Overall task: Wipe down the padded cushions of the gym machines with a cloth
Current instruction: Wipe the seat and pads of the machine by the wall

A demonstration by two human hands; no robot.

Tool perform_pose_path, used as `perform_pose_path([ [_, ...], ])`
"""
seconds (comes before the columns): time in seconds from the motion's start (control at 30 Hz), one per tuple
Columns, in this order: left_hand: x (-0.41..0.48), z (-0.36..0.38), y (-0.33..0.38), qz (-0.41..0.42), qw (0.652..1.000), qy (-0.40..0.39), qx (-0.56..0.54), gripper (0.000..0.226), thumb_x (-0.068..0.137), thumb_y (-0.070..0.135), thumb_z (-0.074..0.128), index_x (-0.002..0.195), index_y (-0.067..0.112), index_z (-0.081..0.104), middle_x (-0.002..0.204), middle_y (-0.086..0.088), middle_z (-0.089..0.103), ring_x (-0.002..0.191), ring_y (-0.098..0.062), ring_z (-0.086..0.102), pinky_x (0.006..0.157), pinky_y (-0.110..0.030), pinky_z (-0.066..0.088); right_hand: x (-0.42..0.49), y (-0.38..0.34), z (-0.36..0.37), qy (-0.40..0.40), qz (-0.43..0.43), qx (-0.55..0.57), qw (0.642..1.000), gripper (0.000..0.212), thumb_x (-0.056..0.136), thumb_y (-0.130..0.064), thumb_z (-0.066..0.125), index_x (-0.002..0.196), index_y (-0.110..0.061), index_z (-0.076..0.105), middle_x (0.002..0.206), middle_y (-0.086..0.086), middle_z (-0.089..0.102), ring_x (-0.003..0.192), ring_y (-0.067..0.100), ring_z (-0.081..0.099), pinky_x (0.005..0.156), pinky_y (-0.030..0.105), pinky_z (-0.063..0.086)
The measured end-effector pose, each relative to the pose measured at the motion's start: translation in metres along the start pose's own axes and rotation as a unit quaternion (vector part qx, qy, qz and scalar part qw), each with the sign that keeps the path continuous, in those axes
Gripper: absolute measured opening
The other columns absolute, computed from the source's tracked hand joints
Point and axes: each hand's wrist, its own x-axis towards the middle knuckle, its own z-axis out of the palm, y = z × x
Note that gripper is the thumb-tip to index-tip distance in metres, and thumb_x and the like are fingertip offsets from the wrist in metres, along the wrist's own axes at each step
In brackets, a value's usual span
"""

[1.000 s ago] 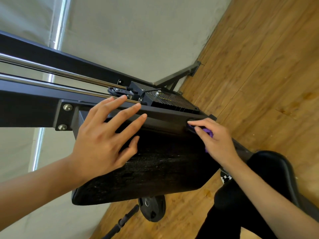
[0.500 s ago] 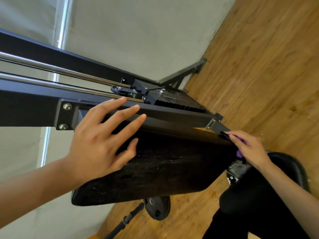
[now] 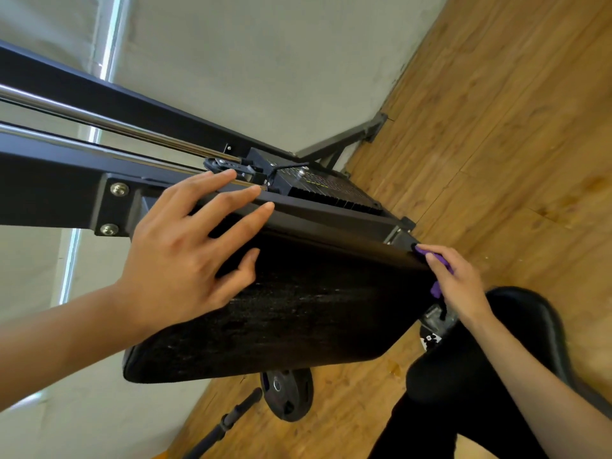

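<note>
Compared with one second ago, your right hand (image 3: 458, 286) has travelled along the upper edge of the back cushion (image 3: 314, 313), from about two thirds of its length to the far corner. Since half a second ago it has hardly changed place and it stays at that corner, just beside the metal bracket (image 3: 397, 235) of the frame. Your left hand (image 3: 185, 256) has not moved in this time. It lies flat on the near upper part of the cushion, the fingers straight and spread, holding nothing, and the fingertips reach over the top edge toward the black frame beam (image 3: 49, 190).

Your right hand grips the purple cloth (image 3: 438, 260). The fingers curl over it and press it against the corner of the cushion. Only a little of the cloth shows: one strip at your fingertips and one small piece under the palm.

The cushion is long and black, fixed to the frame and tilted away from you. Its middle part looks worn, with pale speckles and thin whitish streaks, while the band along the top edge is smoother and darker. A second black cushion, the seat (image 3: 533, 323), lies under your right forearm. Behind the back cushion you see the weight stack (image 3: 331, 190) and two shiny guide rods (image 3: 99, 124). A weight plate (image 3: 288, 392) stands on the wooden floor (image 3: 496, 127) below.
</note>
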Motion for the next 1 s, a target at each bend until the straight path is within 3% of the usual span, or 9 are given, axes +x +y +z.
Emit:
perform_pose_path([
  [0.13,0.0,0.0,0.0,-0.007,1.0,0.001,0.002,0.041,0.097,0.031,0.062,0.129,0.007,0.073,0.133,-0.018,0.067,0.131,-0.044,0.057,0.107,-0.057,0.047,0.03,0.015,-0.008,-0.02,0.102,0.009,0.995,0.015,0.098,-0.025,0.064,0.1,-0.033,0.076,0.104,-0.008,0.073,0.104,0.014,0.065,0.101,0.044,0.051],
  [0.27,-0.001,0.0,0.0,-0.007,1.0,-0.002,-0.003,0.042,0.098,0.032,0.061,0.13,0.007,0.072,0.134,-0.018,0.067,0.132,-0.043,0.057,0.107,-0.057,0.047,0.011,-0.008,-0.003,-0.007,0.07,-0.003,0.998,0.019,0.103,-0.023,0.059,0.11,-0.033,0.073,0.098,-0.005,0.072,0.081,0.014,0.066,0.076,0.028,0.052],
  [0.37,0.0,0.001,0.0,-0.001,1.0,-0.003,-0.004,0.042,0.098,0.032,0.062,0.13,0.008,0.072,0.134,-0.017,0.067,0.132,-0.043,0.057,0.106,-0.058,0.047,-0.006,-0.007,-0.003,-0.005,0.077,0.026,0.997,0.02,0.105,-0.025,0.054,0.115,-0.034,0.07,0.083,0.013,0.07,0.063,0.018,0.064,0.07,0.031,0.052],
  [0.5,-0.001,0.001,-0.001,0.001,1.0,0.002,0.004,0.042,0.097,0.032,0.062,0.129,0.008,0.073,0.134,-0.017,0.068,0.133,-0.043,0.057,0.105,-0.058,0.048,0.036,0.001,-0.007,-0.011,0.195,0.084,0.977,0.018,0.097,-0.013,0.065,0.103,-0.024,0.077,0.107,0.023,0.072,0.097,0.031,0.068,0.091,0.038,0.051],
  [0.63,0.0,0.0,-0.001,-0.001,1.0,0.001,-0.001,0.042,0.097,0.032,0.062,0.129,0.007,0.073,0.133,-0.018,0.068,0.133,-0.044,0.056,0.105,-0.058,0.048,0.008,-0.005,-0.001,0.047,0.167,0.046,0.984,0.018,0.102,-0.022,0.06,0.114,-0.028,0.073,0.095,0.001,0.072,0.083,0.022,0.069,0.083,0.037,0.056],
  [0.73,-0.001,0.0,-0.002,-0.003,1.0,0.002,-0.001,0.042,0.097,0.033,0.063,0.129,0.007,0.073,0.133,-0.018,0.068,0.134,-0.044,0.056,0.105,-0.058,0.048,-0.016,-0.009,0.003,0.065,0.157,0.049,0.984,0.021,0.105,-0.024,0.055,0.118,-0.035,0.067,0.089,0.001,0.07,0.067,0.02,0.066,0.07,0.031,0.055],
  [0.83,-0.001,0.001,0.0,-0.004,1.0,-0.002,0.002,0.043,0.097,0.033,0.063,0.129,0.007,0.073,0.133,-0.019,0.068,0.134,-0.044,0.055,0.106,-0.059,0.048,0.025,0.007,-0.005,0.024,0.216,0.071,0.974,0.021,0.097,-0.018,0.062,0.112,-0.025,0.076,0.085,0.024,0.067,0.068,0.026,0.064,0.074,0.033,0.054],
  [0.9,0.0,0.001,0.0,-0.005,1.0,-0.003,0.001,0.043,0.097,0.033,0.062,0.129,0.007,0.073,0.133,-0.019,0.068,0.134,-0.044,0.055,0.107,-0.058,0.047,0.039,0.009,-0.006,0.001,0.231,0.064,0.971,0.022,0.095,-0.018,0.064,0.11,-0.024,0.077,0.088,0.014,0.068,0.074,0.023,0.063,0.074,0.033,0.051],
  [1.0,0.0,-0.001,-0.001,-0.004,1.0,-0.007,0.002,0.043,0.098,0.034,0.062,0.13,0.007,0.072,0.134,-0.019,0.067,0.135,-0.043,0.055,0.109,-0.056,0.046,0.003,-0.012,0.01,0.075,0.181,-0.009,0.981,0.019,0.104,-0.028,0.054,0.114,-0.036,0.068,0.093,-0.001,0.067,0.074,0.018,0.065,0.069,0.032,0.051],
])
